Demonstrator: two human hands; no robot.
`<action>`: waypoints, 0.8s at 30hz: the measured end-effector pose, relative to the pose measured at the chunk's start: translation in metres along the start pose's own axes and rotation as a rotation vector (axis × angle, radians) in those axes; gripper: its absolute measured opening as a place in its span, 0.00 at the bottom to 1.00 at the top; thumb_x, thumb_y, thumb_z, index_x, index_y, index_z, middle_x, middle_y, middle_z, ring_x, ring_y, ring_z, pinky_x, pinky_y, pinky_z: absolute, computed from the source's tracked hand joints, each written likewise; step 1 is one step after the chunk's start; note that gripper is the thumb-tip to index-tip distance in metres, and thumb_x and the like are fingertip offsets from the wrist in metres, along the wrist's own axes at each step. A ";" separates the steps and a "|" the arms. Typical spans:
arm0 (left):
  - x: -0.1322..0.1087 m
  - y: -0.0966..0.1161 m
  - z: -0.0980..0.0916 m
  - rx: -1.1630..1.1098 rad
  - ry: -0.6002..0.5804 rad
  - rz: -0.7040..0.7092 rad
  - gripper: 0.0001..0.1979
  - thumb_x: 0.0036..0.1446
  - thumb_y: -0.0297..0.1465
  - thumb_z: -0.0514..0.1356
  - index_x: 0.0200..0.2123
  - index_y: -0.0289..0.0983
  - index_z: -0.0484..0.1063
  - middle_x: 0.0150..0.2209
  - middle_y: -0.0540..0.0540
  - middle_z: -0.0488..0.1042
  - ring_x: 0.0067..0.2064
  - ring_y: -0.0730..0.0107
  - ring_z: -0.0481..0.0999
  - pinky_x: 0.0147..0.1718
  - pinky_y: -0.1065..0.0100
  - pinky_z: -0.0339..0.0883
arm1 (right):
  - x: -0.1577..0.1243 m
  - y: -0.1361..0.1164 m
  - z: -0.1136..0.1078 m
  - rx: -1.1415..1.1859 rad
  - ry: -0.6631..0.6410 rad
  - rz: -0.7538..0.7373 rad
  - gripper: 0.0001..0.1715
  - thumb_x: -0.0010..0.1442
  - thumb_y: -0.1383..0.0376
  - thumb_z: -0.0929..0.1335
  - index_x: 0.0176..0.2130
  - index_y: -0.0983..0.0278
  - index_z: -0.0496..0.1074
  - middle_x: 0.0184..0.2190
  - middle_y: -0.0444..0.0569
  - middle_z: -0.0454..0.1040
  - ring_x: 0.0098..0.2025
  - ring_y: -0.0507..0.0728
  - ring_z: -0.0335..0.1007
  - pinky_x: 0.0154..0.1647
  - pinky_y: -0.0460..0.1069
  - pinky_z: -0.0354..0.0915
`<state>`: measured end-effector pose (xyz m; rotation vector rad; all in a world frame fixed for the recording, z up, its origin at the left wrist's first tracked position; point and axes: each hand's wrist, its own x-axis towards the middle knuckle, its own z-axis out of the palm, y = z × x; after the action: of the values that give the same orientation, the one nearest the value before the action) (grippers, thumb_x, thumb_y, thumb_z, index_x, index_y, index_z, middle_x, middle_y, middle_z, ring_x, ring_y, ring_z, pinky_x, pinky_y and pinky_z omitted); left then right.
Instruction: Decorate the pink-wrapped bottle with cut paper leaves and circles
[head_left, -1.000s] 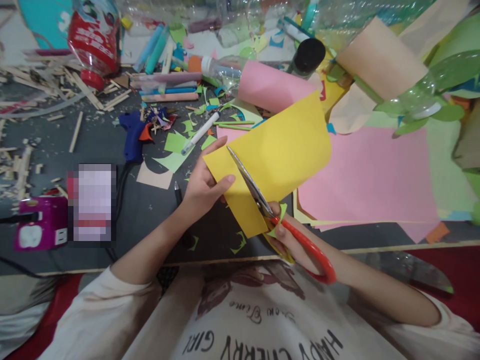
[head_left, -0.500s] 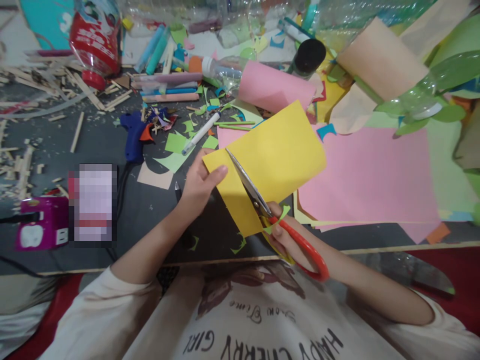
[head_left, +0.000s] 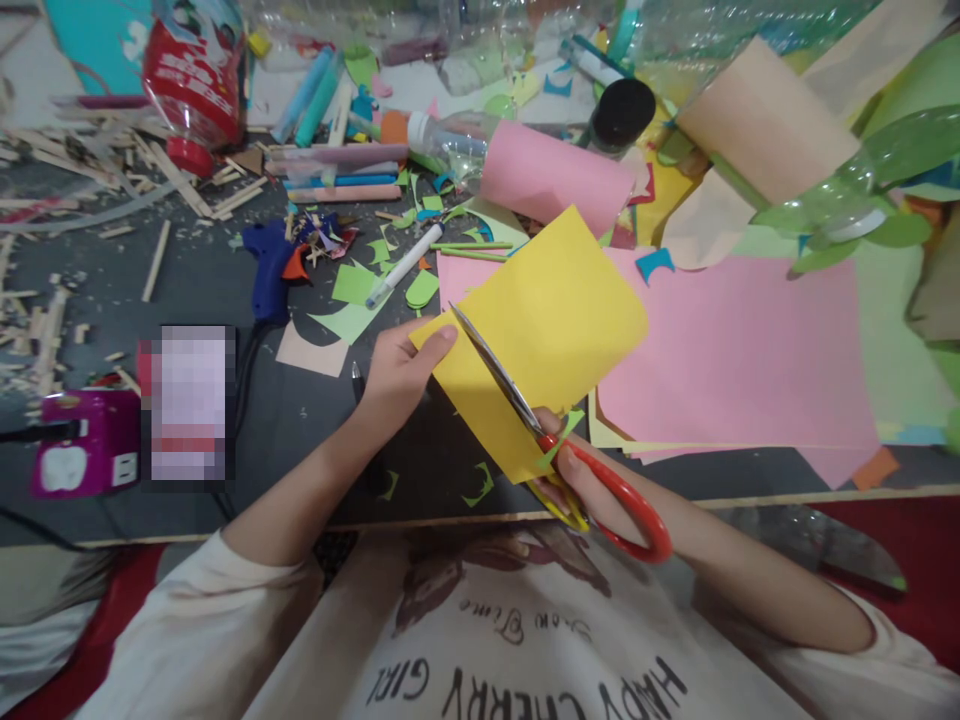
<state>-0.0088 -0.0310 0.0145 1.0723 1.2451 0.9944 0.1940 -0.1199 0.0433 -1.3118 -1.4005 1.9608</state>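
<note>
My left hand [head_left: 401, 372] pinches the left corner of a yellow sheet of paper [head_left: 559, 310], thumb on top and fingers beneath. In my right hand [head_left: 574, 475] is a pair of scissors [head_left: 611, 490] with one red and one yellow handle. Its metal blades lie across the paper, the tip close to my left thumb and the paper on both sides of them. A curled green paper scrap [head_left: 562, 437] sits by the scissors' pivot, against my right hand. Part of my right fingers is hidden behind the handles.
Pink sheets [head_left: 750, 350] lie on the right. A blue glue gun [head_left: 268, 270], a white marker [head_left: 405, 265] and green scraps [head_left: 352, 285] are left of the paper. Behind are a pink-wrapped bottle [head_left: 555, 180] and a red-labelled bottle [head_left: 195, 80]. The table edge [head_left: 450, 522] runs near my body.
The yellow paper has turned slightly, its lower corner shifting right. The scissors' handles have moved a little right and the blades look closer together. My left hand keeps its hold.
</note>
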 end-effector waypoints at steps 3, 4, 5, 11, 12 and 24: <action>-0.001 0.002 0.000 -0.001 -0.024 -0.019 0.13 0.51 0.40 0.63 0.26 0.35 0.73 0.23 0.51 0.70 0.26 0.75 0.67 0.26 0.73 0.62 | 0.003 -0.003 0.001 0.013 -0.015 0.018 0.32 0.60 0.34 0.54 0.36 0.58 0.57 0.27 0.40 0.56 0.25 0.50 0.50 0.26 0.48 0.59; -0.001 0.003 0.000 0.003 -0.028 -0.023 0.13 0.51 0.40 0.63 0.26 0.35 0.73 0.23 0.51 0.70 0.26 0.75 0.67 0.26 0.73 0.62 | 0.004 -0.004 0.002 0.015 -0.013 0.022 0.32 0.60 0.34 0.53 0.35 0.58 0.56 0.27 0.40 0.55 0.24 0.50 0.49 0.25 0.47 0.58; -0.001 0.003 0.000 0.009 -0.032 -0.027 0.14 0.51 0.40 0.63 0.25 0.35 0.72 0.22 0.51 0.69 0.26 0.75 0.67 0.26 0.73 0.62 | 0.004 -0.005 0.002 0.020 -0.014 0.027 0.32 0.59 0.33 0.53 0.35 0.58 0.54 0.26 0.39 0.54 0.23 0.49 0.48 0.23 0.47 0.56; -0.001 0.003 0.001 0.033 -0.059 -0.036 0.14 0.48 0.40 0.63 0.23 0.35 0.70 0.22 0.51 0.69 0.24 0.77 0.64 0.23 0.74 0.58 | 0.005 -0.013 0.005 0.136 -0.066 0.152 0.37 0.53 0.29 0.57 0.38 0.58 0.53 0.19 0.34 0.50 0.19 0.48 0.44 0.17 0.46 0.45; -0.001 0.003 0.002 0.038 -0.058 -0.035 0.14 0.48 0.40 0.63 0.23 0.35 0.70 0.23 0.51 0.69 0.24 0.77 0.64 0.22 0.74 0.58 | 0.005 -0.014 0.005 0.149 -0.055 0.167 0.38 0.52 0.29 0.57 0.39 0.58 0.53 0.19 0.33 0.50 0.18 0.48 0.45 0.17 0.46 0.45; -0.002 0.004 0.001 0.062 -0.052 -0.055 0.14 0.50 0.41 0.62 0.25 0.35 0.70 0.24 0.50 0.70 0.25 0.74 0.66 0.23 0.72 0.61 | 0.008 0.003 0.007 0.223 -0.037 0.143 0.34 0.55 0.32 0.59 0.38 0.57 0.52 0.21 0.33 0.49 0.18 0.46 0.43 0.15 0.43 0.44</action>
<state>-0.0082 -0.0323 0.0186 1.0998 1.2631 0.8857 0.1846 -0.1187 0.0372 -1.3081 -1.0919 2.1728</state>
